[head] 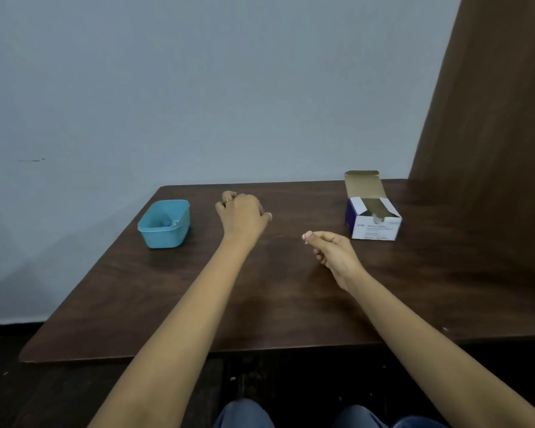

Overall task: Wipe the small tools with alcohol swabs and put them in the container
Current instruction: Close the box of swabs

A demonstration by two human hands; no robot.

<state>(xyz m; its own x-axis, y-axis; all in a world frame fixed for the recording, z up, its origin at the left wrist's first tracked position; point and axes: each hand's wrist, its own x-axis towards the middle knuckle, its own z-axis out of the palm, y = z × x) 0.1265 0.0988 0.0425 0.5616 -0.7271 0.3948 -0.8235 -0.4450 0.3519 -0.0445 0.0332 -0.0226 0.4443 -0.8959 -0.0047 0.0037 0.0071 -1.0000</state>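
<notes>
Small tools (171, 223), blue and white, are seen in the blue container (164, 239), which is set on the left of the brown tabletop (198, 304). The left hand (243, 217) is held just right of it with fingers (226, 200) curled under, so it cannot be told if anything is held; the right hand (331, 251) is held nearer, with fingers (320, 257) clenched and nothing seen in them. An open box of swabs (374, 223) is set farther right, well apart.

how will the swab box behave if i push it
The box looks like thin cardboard, so it is probably light and apt to slide on the smooth table. Its open top would likely buckle if squeezed. The raised flap may bend easily.
</notes>
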